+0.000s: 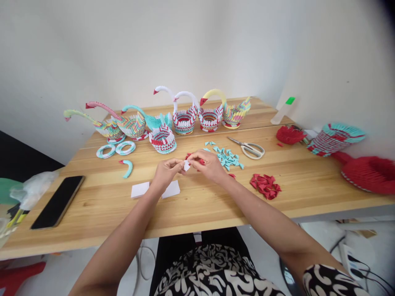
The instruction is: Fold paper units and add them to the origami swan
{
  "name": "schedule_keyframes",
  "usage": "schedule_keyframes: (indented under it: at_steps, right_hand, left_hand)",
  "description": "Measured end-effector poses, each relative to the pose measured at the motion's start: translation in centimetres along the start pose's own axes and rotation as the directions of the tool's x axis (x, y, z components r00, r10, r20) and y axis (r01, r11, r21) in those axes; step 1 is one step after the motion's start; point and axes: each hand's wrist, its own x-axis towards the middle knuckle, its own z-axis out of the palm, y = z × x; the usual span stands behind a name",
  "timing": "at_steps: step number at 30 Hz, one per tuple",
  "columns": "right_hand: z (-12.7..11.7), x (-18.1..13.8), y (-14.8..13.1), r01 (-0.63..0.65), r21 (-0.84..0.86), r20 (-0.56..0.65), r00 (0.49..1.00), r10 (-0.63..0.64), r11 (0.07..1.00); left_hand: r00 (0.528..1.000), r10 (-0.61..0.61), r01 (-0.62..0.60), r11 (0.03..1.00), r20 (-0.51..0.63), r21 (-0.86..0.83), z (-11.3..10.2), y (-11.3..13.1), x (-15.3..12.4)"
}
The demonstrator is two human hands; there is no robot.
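Note:
My left hand (166, 172) and my right hand (207, 164) meet above the middle of the wooden table (197, 205). Both pinch a small white folded paper piece (187, 165); red pieces (201, 161) show under my right fingers. White paper slips (140, 190) lie just below my left hand. A scatter of turquoise folded pieces (228, 158) lies right of my right hand, and a pile of red folded pieces (265, 186) sits nearer the front right.
Several folded-paper swans (185, 117) stand along the back. Paper rings (115, 149) and a curved piece (128, 167) lie at left, scissors (249, 149) at right. A black phone (58, 201) rests front left. Red and striped paper models (335, 139) sit far right.

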Motion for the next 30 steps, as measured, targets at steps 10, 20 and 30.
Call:
schedule_keyframes:
  at_steps: [10, 20, 30]
  right_hand:
    - [-1.1, 0.2, 0.9, 0.421, -0.326, 0.142, 0.907, -0.397, 0.846]
    - [-0.8, 0.1, 0.7, 0.327, -0.264, 0.149, 0.943, -0.297, 0.907]
    - [-0.8, 0.4, 0.7, -0.431, 0.375, 0.275, 0.897, 0.346, 0.821]
  left_hand:
    - [0.994, -0.083, 0.1, 0.952, 0.072, -0.291, -0.1, -0.5, 0.1]
    - [0.999, 0.017, -0.014, 0.995, 0.041, -0.094, -0.4, -0.1, 0.1]
    - [0.995, 0.095, -0.095, 0.993, -0.007, -0.074, -0.1, -0.5, 0.0]
